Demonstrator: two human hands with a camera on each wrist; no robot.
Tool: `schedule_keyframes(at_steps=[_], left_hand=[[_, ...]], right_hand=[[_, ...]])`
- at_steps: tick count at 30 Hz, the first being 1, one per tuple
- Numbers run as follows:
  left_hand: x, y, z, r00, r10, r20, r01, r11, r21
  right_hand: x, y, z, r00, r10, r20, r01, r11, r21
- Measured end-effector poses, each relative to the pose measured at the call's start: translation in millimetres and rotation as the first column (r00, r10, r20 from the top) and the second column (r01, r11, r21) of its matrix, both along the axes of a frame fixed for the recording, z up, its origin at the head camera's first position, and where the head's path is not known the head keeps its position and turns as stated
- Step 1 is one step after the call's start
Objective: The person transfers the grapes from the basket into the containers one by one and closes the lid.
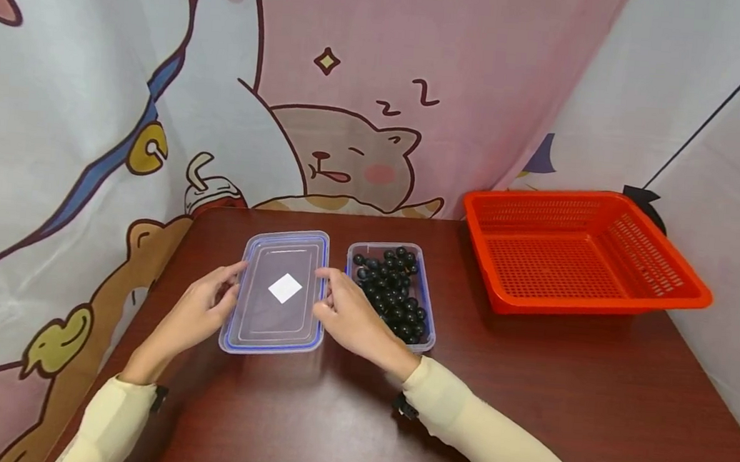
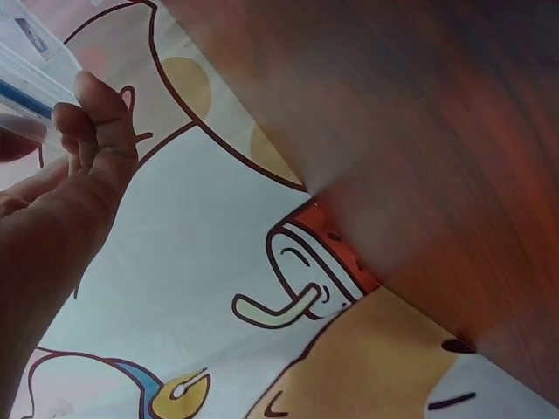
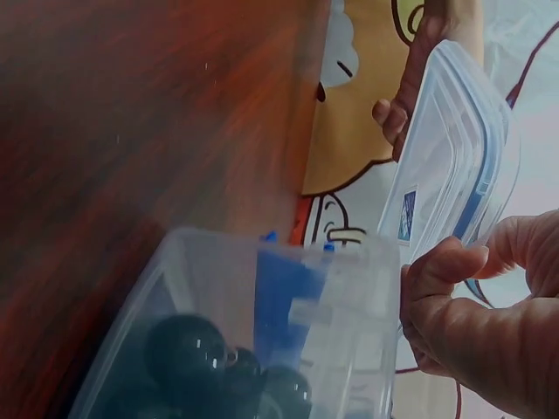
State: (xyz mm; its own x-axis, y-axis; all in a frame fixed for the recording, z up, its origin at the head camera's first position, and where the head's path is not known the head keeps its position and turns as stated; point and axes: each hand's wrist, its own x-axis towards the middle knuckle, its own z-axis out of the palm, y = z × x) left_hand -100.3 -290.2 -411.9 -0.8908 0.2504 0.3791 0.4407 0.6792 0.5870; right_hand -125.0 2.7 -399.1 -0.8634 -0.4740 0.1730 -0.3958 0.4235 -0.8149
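Observation:
Both hands hold a clear plastic lid [image 1: 270,324] with a blue seal and a white label by its two long edges. On its left edge are the fingers and thumb of my left hand [image 1: 197,310]. My right hand [image 1: 356,317] pinches the opposite edge between thumb and fingers. Seen from the right wrist, the lid [image 3: 441,166] is raised over the table, beside the clear container [image 3: 365,349]. Dark grapes [image 1: 398,290] lie in that container, whose near left part is hidden by my right hand in the head view.
A red-orange plastic basket [image 1: 552,304] with perforated sides stands at the back right of the dark wooden table [image 1: 526,399]. Printed cloth [image 1: 371,31] hangs along the back and sides of the table.

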Motion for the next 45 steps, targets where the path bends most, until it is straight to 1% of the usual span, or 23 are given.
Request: schedule_keyframes(at_steps=[5, 9, 12, 18, 25, 32, 38, 45], left_hand=[[-6.2, 9.1, 3.9, 0.997, -0.053, 0.054, 0.050, 0.997, 0.066], [-11.6, 16.3, 4.1, 0.994, -0.078, 0.071, 0.071, 0.993, 0.091], [-14.3, 22.4, 5.5, 0.993, -0.081, 0.084, 0.073, 0.993, 0.093], [-15.8, 32.1, 8.1, 0.989, -0.087, 0.116, 0.074, 0.991, 0.111], [-18.2, 42.2, 5.2, 0.985, -0.094, 0.148, 0.069, 0.985, 0.161], [-22.3, 52.6, 3.2, 0.988, -0.072, 0.136, 0.050, 0.986, 0.159], [-30.0, 65.2, 5.4, 0.986, -0.104, 0.130, 0.081, 0.981, 0.175], [-34.5, 76.6, 5.3, 0.986, -0.112, 0.127, 0.085, 0.976, 0.200]], right_hand=[[-3.5, 11, 3.3, 0.999, -0.034, -0.020, 0.034, 0.999, -0.018], [-4.2, 20, 3.9, 0.998, -0.046, -0.034, 0.046, 0.999, -0.023], [-3.9, 26, 4.8, 0.998, -0.058, -0.030, 0.057, 0.998, -0.032], [-2.9, 35, 4.1, 0.996, -0.081, -0.028, 0.080, 0.996, -0.039], [-3.7, 45, 1.6, 0.994, -0.105, -0.039, 0.103, 0.993, -0.052], [-5.9, 55, 1.8, 0.990, -0.119, -0.077, 0.116, 0.992, -0.046], [-6.6, 67, -0.2, 0.986, -0.162, -0.045, 0.159, 0.985, -0.066], [-6.3, 77, 2.6, 0.986, -0.165, -0.036, 0.162, 0.984, -0.077]])
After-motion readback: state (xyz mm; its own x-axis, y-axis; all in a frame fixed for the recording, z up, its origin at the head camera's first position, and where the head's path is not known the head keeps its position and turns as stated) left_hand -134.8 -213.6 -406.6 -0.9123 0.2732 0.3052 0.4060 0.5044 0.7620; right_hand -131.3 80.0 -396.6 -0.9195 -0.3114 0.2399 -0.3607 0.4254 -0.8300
